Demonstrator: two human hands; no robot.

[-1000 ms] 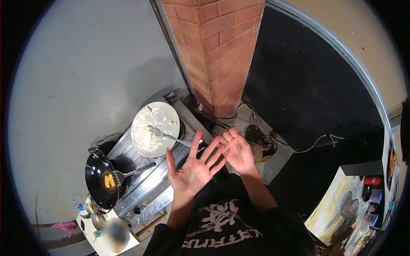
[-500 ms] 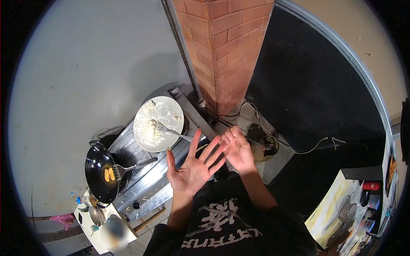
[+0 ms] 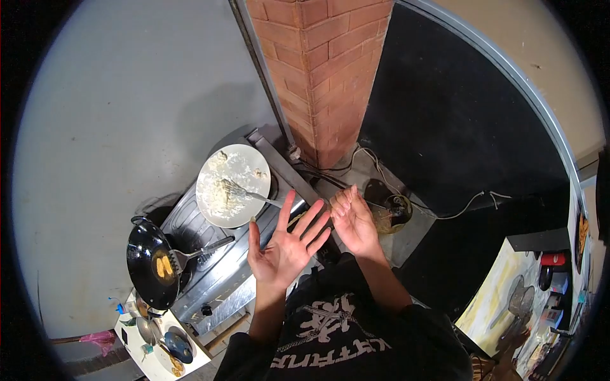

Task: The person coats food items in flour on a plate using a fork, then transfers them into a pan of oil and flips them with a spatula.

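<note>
My left hand [image 3: 284, 244] is held up palm-up with its fingers spread, holding nothing, above the edge of a steel stove [image 3: 219, 270]. My right hand [image 3: 353, 220] hovers just to its right, fingers loosely together and close to the left fingertips, also holding nothing. Beyond my left hand a white plate [image 3: 232, 184] carries a floury mass with a fork [image 3: 251, 195] lying on it. A black wok [image 3: 150, 265] to the left holds two golden fried pieces and a slotted spatula [image 3: 198, 251].
A red brick pillar [image 3: 318, 76] rises behind the stove. Cables and a small round pot [image 3: 393, 213] lie on the floor by the black wall. A small white table [image 3: 159, 343] with bowls stands lower left. A cluttered counter [image 3: 540, 298] sits at right.
My right hand has drawn slightly away from the left fingertips, and both hands drifted a little to the left. The view shifted a bit; the plate and wok stayed where they were.
</note>
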